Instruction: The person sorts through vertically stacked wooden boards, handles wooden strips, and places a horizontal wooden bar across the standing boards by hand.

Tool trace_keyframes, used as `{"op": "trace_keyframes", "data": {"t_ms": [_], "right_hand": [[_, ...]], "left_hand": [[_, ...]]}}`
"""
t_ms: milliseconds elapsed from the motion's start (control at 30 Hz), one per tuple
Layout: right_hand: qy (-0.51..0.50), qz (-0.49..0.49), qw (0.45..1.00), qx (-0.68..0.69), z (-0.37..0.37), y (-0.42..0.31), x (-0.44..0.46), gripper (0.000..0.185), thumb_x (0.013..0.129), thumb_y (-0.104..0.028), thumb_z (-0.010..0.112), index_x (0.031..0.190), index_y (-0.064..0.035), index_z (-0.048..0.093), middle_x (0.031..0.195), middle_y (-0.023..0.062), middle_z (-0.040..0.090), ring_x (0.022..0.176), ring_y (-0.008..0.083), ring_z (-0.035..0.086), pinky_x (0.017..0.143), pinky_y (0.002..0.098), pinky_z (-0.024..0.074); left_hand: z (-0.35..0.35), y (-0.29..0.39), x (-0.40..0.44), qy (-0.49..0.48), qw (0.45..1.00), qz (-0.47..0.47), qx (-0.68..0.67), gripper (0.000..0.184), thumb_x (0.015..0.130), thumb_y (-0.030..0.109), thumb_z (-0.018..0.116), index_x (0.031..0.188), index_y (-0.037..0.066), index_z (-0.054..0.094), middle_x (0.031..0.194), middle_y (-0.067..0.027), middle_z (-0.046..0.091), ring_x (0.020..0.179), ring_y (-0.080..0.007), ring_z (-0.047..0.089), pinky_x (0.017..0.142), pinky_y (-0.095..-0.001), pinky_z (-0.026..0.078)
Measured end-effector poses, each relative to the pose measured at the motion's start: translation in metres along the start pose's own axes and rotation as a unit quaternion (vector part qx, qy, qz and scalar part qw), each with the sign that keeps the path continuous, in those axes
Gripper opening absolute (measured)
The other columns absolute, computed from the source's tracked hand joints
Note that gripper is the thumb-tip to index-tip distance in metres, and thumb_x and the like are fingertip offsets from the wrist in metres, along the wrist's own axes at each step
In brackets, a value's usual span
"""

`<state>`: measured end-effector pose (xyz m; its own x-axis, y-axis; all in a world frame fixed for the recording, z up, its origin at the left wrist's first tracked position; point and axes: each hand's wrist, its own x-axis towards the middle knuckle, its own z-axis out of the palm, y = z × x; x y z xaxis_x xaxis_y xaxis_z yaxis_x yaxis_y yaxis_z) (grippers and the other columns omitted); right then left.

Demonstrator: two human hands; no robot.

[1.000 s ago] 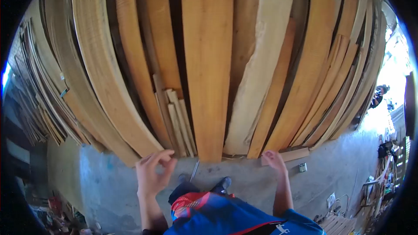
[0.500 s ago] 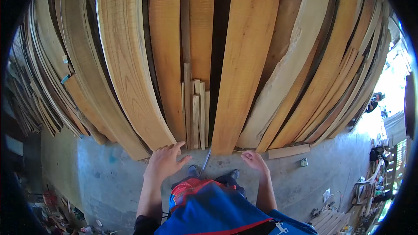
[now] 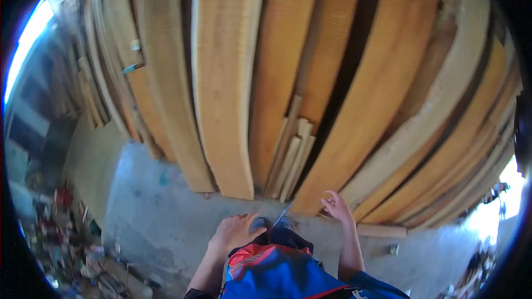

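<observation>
My left hand (image 3: 237, 230) is held low before my body, fingers stretched and thumb apart, with nothing in it. It is nearest to the foot of a broad pale plank (image 3: 224, 99) that leans upright. My right hand (image 3: 336, 208) is raised in front of the lower part of a wide orange-brown board (image 3: 368, 99). Its fingers are loosely bent and apart, and I see nothing between them. Whether it touches the board I cannot tell. Between these boards stand several short narrow strips (image 3: 293, 158). A thin bluish strip (image 3: 282, 214) shows near my feet.
More tall boards lean in a row on both sides, including a live-edge slab (image 3: 438, 97). A flat wood piece (image 3: 381, 231) and a small can (image 3: 393, 249) are on the concrete floor (image 3: 177, 210). Clutter (image 3: 105, 266) lies at the lower left.
My view has swung left, so the boards appear further right and tilted. My left hand now appears lower, apart from the pale plank's foot. My right hand's fingers have loosened from a curl.
</observation>
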<state>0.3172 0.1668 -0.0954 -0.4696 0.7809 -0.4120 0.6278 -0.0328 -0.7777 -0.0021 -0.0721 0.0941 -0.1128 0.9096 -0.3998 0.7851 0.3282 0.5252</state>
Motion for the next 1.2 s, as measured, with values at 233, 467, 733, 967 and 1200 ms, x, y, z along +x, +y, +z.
{"op": "trace_keyframes", "data": {"t_ms": [233, 467, 733, 967, 1200], "right_hand": [[-0.148, -0.134, 0.976, -0.089, 0.073, -0.110, 0.116, 0.051, 0.092, -0.035, 0.069, 0.133, -0.0086, 0.053, 0.088, 0.0104, 0.072, 0.079, 0.0194, 0.069, 0.070, 0.0336, 0.0541], [-0.295, -0.215, 0.927, -0.090, 0.157, -0.259, 0.084, 0.052, 0.093, -0.043, 0.065, 0.132, -0.0111, 0.055, 0.104, 0.0125, 0.071, 0.094, 0.0237, 0.068, 0.086, 0.0384, 0.0541], [-0.375, -0.258, 0.879, -0.142, 0.315, -0.308, 0.013, 0.049, 0.094, -0.044, 0.061, 0.133, -0.0151, 0.055, 0.106, 0.0147, 0.069, 0.101, 0.0297, 0.066, 0.086, 0.0423, 0.0512], [-0.111, -0.367, 0.923, -0.046, 0.391, -0.435, -0.023, 0.033, 0.094, -0.028, 0.066, 0.122, -0.0126, 0.061, 0.082, 0.0024, 0.067, 0.081, 0.0121, 0.065, 0.070, 0.0297, 0.0507], [0.020, -0.421, 0.899, 0.117, 0.453, -0.488, -0.001, 0.023, 0.095, -0.028, 0.064, 0.111, -0.0109, 0.064, 0.070, 0.0016, 0.062, 0.062, 0.0083, 0.059, 0.057, 0.0264, 0.0479]], "left_hand": [[0.002, -0.012, -0.072, 0.043, 0.972, -0.223, -0.052, 0.061, 0.090, 0.056, 0.061, 0.131, 0.011, 0.056, 0.112, -0.0111, 0.071, 0.103, -0.0322, 0.067, 0.087, -0.0417, 0.053], [0.006, -0.059, -0.140, 0.306, 0.895, -0.262, -0.191, 0.045, 0.087, 0.039, 0.070, 0.118, 0.008, 0.063, 0.094, -0.0119, 0.073, 0.087, -0.0294, 0.071, 0.076, -0.0408, 0.055], [-0.002, -0.196, -0.226, 0.449, 0.826, -0.187, -0.285, 0.023, 0.096, 0.018, 0.066, 0.112, 0.001, 0.067, 0.082, -0.0085, 0.068, 0.074, -0.0163, 0.063, 0.071, -0.0311, 0.051], [-0.084, -0.328, -0.354, 0.418, 0.862, -0.218, -0.185, 0.022, 0.096, 0.011, 0.063, 0.118, 0.007, 0.066, 0.080, -0.0100, 0.065, 0.074, -0.0201, 0.062, 0.071, -0.0358, 0.053], [-0.112, -0.386, -0.437, 0.538, 0.799, -0.233, -0.135, 0.029, 0.091, 0.015, 0.070, 0.120, 0.012, 0.066, 0.088, -0.0111, 0.071, 0.073, -0.0222, 0.066, 0.065, -0.0362, 0.053]]}}
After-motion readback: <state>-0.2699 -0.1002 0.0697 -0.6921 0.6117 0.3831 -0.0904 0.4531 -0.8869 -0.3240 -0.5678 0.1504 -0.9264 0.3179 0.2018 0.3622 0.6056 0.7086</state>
